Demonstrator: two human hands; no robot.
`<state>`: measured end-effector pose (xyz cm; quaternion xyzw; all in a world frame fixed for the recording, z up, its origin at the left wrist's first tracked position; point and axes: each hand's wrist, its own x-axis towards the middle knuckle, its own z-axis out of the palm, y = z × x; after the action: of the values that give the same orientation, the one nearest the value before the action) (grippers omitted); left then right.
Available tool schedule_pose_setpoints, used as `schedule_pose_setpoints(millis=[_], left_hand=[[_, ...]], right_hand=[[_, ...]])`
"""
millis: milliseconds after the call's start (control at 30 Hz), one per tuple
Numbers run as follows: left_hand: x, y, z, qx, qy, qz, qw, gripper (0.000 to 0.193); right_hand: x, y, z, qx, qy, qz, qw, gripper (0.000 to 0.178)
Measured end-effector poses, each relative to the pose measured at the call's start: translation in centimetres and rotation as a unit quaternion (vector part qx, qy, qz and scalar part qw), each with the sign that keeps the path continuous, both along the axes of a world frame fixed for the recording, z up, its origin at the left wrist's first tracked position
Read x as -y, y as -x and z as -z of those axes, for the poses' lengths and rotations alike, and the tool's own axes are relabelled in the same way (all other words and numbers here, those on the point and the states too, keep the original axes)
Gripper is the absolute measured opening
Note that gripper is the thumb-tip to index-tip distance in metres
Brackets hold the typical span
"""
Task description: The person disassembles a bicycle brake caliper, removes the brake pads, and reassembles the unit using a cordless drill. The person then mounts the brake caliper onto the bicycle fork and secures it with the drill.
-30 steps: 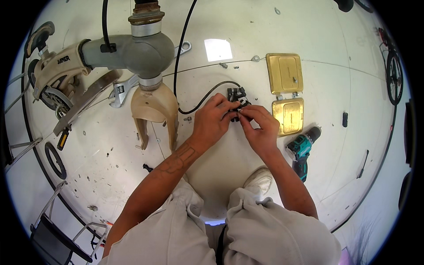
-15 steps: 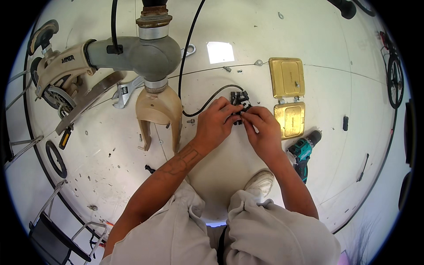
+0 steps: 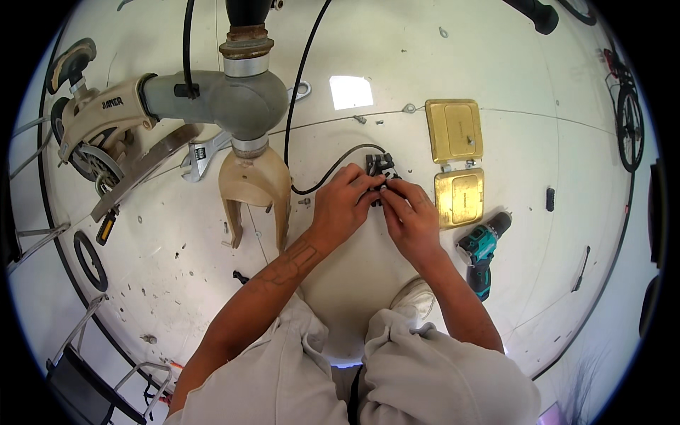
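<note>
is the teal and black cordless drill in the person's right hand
No, the teal and black cordless drill lies on the pale floor, while the right hand has its fingers at the black mechanical part.

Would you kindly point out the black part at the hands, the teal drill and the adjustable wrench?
Black part [image 3: 380, 163]: head view, on its exposed upper end.
Teal drill [image 3: 480, 245]: head view, on its teal body.
Adjustable wrench [image 3: 201, 154]: head view, on its silver head.

Black brake caliper [image 3: 377, 163], cable [image 3: 361, 146] attached, is held at its near end by left hand [image 3: 341, 207] and right hand [image 3: 412, 221]. Teal cordless drill [image 3: 483, 246] is laid beside brass-coloured plates [image 3: 453, 127]; adjustable wrench [image 3: 201, 159] is partly covered by bicycle frame [image 3: 248, 103].
</note>
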<state>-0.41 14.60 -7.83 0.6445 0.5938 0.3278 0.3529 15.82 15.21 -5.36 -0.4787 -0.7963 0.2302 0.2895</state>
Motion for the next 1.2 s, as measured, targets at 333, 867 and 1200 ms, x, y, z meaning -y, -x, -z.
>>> schedule_pose_setpoints(millis=[333,867,1200], left_hand=[[-0.1,0.1,0.0,0.017,-0.024,0.004,1.000,0.034],[0.1,0.1,0.1,0.017,-0.024,0.003,1.000,0.036],[0.0,-0.5,0.4,0.007,-0.028,-0.009,1.000,0.036]], right_hand=[[-0.1,0.6,-0.4,-0.049,0.094,0.083,0.991,0.018],[-0.8,0.5,-1.2,-0.102,0.159,0.088,0.978,0.014],[3.7,-3.0,-2.6,-0.023,0.018,0.100,0.995,0.033]])
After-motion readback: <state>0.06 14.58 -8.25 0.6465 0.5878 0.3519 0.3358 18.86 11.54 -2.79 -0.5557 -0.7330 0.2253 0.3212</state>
